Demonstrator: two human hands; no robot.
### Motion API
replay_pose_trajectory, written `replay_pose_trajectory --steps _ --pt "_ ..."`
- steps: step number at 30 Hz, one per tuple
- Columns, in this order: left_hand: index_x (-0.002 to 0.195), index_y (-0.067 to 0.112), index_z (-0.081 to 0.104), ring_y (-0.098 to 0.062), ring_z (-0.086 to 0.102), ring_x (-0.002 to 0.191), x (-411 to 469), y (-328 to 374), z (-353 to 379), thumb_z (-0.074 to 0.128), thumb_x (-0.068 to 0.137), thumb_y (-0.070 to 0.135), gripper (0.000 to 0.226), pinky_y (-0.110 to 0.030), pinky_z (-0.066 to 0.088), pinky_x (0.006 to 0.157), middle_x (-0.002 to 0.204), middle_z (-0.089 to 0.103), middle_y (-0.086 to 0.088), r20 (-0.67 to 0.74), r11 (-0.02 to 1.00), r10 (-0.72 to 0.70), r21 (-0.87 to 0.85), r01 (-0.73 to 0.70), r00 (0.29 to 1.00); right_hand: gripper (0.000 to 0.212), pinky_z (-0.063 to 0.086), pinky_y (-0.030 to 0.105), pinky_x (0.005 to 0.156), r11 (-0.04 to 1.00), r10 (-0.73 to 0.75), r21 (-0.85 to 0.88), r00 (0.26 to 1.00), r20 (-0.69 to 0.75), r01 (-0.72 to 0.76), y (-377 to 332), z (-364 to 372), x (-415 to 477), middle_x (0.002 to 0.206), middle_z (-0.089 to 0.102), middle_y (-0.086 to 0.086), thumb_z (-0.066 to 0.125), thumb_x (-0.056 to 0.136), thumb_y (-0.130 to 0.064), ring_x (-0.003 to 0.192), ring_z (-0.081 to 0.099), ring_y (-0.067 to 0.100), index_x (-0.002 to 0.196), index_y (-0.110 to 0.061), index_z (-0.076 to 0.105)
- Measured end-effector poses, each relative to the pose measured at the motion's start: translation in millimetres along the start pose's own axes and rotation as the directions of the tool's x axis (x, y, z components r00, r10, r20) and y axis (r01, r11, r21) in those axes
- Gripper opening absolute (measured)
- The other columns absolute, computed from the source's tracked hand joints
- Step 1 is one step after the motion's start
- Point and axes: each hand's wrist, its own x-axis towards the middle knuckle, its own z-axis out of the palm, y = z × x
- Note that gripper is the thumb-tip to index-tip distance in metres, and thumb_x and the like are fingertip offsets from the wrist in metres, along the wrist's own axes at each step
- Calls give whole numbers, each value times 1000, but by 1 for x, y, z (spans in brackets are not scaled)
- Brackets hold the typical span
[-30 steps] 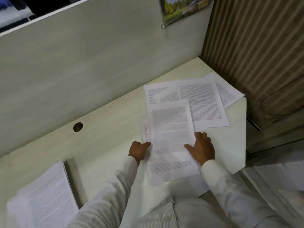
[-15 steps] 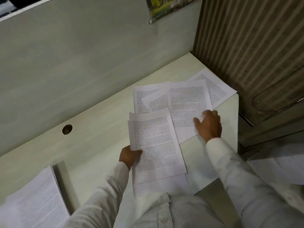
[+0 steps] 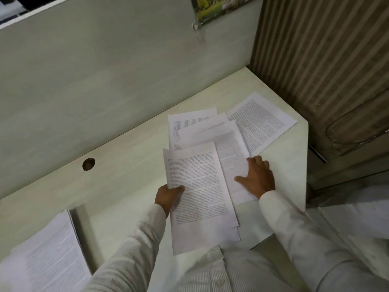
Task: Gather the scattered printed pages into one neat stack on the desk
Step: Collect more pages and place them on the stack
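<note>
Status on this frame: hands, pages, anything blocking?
Left hand grips gathered pages. Right hand flat on next page. Other loose pages spread beyond. Nothing blocking.

White pages (image 3: 200, 186), cream desk (image 3: 126, 165), brown striped wall (image 3: 315, 60).

pale desk (image 3: 126, 165) with cable hole (image 3: 88, 163) | grey partition (image 3: 105, 81) behind | striped panel (image 3: 326, 60) right
</note>
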Motion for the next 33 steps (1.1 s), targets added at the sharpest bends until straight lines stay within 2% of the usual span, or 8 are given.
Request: replay_pose_trajectory --steps 4,10,13,19,23,27,31,33 --pt "98 0 69 -17 56 54 -6 4 11 71 86 7 14 -24 47 55 69 63 -6 -32 994 36 101 -32 999 68 50 39 92 993 -117 -19 993 1 117 -8 21 -32 138 46 8 69 85 -45 122 45 28 139 -14 44" --pt "94 6 65 -24 56 63 -17 4 0 67 88 7 6 -27 47 55 74 63 -9 -65 985 82 159 -71 994 43 52 43 89 951 -21 299 981 -190 78 -1 -1 -8 128 56 12 63 92 -31 115 56 31 130 -12 53" --pt "95 3 63 -26 55 70 -23 4 -11 66 89 3 6 -27 46 58 81 62 -14 -58 991 73 119 -66 996 45 49 45 94 961 -15 265 971 -238 80 -1 -17 21 134 54 12 60 94 -28 123 49 32 134 -11 51" --pt "100 1 65 -23 62 69 -31 -4 -32 66 90 2 10 -25 49 60 83 67 -11 -103 998 61 31 -58 993 51 29 43 115 993 -113 36 992 -57 115 5 2 34 155 40 7 53 99 -39 145 31 26 143 -15 49" --pt "99 0 64 -26 61 70 -30 -14 -49 66 90 4 10 -33 50 72 87 67 -15 -143 999 26 -38 -32 989 25 48 41 93 978 -162 84 951 -265 190 14 15 7 116 70 12 66 91 -27 113 60 33 103 -6 74" --pt "108 0 62 -30 62 82 -30 -25 -63 68 89 5 21 -37 49 81 96 67 -15 -147 996 16 -83 -28 989 28 48 35 67 979 -170 62 942 -289 196 37 19 -31 74 64 3 76 83 -23 76 61 28 62 -13 61" --pt "108 1 61 -27 60 77 -35 -33 -62 68 89 5 21 -35 46 79 84 64 -9 -144 998 24 -51 -32 989 16 48 35 79 989 -93 93 968 -234 118 62 15 -61 87 69 4 77 82 -27 88 62 27 80 -13 69" --pt "107 3 60 -27 58 75 -36 -38 -59 68 89 6 19 -34 46 75 82 62 -7 -147 999 25 -28 -30 989 37 47 39 90 995 34 102 973 -226 -11 70 13 -72 113 65 9 78 81 -36 104 58 29 106 -12 68"
